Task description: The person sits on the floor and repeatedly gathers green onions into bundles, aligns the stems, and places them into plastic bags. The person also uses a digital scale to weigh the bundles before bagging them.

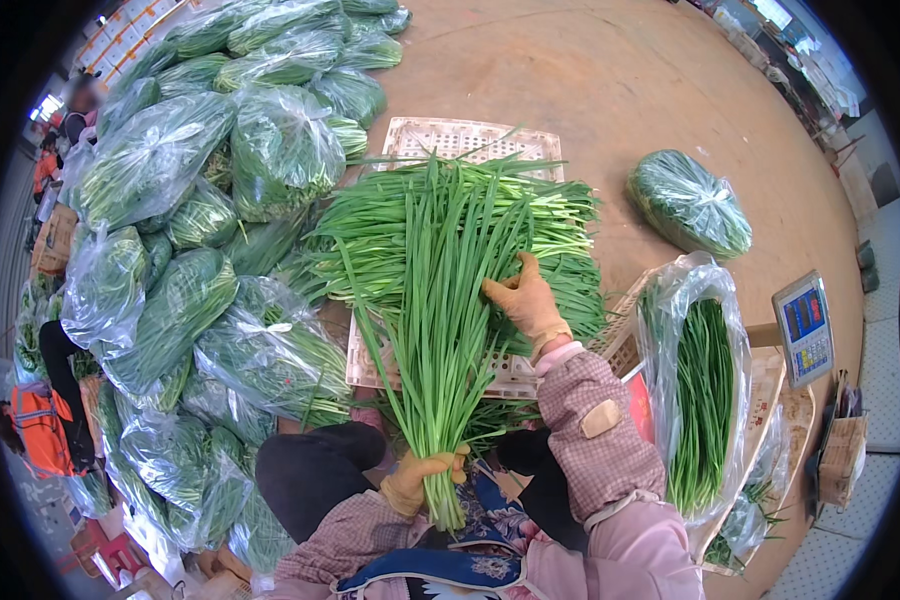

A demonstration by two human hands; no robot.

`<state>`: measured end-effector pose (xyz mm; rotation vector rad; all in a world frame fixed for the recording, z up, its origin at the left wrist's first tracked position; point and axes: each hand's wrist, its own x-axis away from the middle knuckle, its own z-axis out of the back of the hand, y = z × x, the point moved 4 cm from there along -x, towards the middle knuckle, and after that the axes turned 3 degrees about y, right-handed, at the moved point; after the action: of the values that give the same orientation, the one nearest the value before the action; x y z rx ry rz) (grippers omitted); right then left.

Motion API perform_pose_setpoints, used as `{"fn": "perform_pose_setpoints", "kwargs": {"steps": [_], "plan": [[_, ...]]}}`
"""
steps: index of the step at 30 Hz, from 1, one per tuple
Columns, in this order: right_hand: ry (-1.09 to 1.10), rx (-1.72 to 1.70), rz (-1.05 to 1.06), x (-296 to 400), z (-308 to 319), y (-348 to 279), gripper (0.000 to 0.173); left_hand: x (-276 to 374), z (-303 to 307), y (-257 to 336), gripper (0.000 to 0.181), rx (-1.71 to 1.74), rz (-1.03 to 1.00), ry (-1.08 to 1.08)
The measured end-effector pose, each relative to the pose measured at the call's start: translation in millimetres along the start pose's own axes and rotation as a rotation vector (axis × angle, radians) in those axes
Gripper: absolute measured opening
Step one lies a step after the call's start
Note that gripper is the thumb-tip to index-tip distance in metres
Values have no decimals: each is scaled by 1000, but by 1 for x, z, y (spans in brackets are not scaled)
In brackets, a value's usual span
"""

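My left hand (420, 477), in a tan glove, grips a bunch of garlic chives (442, 330) around its pale stem ends, close to my lap. The long green leaves fan out away from me. Over the right side of these leaves is my right hand (526, 300), also gloved, with thumb and forefinger spread apart; its other fingers are partly hidden. Under the bunch, a thick layer of loose garlic chives (345, 244) lies crosswise on an upturned-looking white plastic crate (472, 139), whose perforated surface shows at the far and near ends.
Bagged chives (270, 150) are heaped along the left. One full bag (688, 202) lies on the floor (570, 67) at right. Nearer stands a plastic-lined crate of chives (697, 405) beside a digital scale display (804, 328). A person in an orange vest (41, 427) is at far left.
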<state>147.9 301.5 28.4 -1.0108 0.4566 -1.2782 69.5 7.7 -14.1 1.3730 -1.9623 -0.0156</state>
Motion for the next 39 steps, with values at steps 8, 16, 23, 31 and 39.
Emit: {"fn": "perform_pose_setpoints", "kwargs": {"steps": [8,16,23,31,39], "plan": [[-8,-876,-231,-10,-8,31,53,-3,6,-4,53,94,21,-66],[44,-820,-304,1,12,39,37,0,5,-2,51,109,-7,-91],[486,-381,386,33,48,6,51,3,-12,11,36,-281,-165,182],[373,-730,185,129,49,-7,13,-12,26,-3,30,-793,-530,427],[-300,-508,-230,234,-41,59,60,-1,-5,8,39,-1115,-742,442]]}}
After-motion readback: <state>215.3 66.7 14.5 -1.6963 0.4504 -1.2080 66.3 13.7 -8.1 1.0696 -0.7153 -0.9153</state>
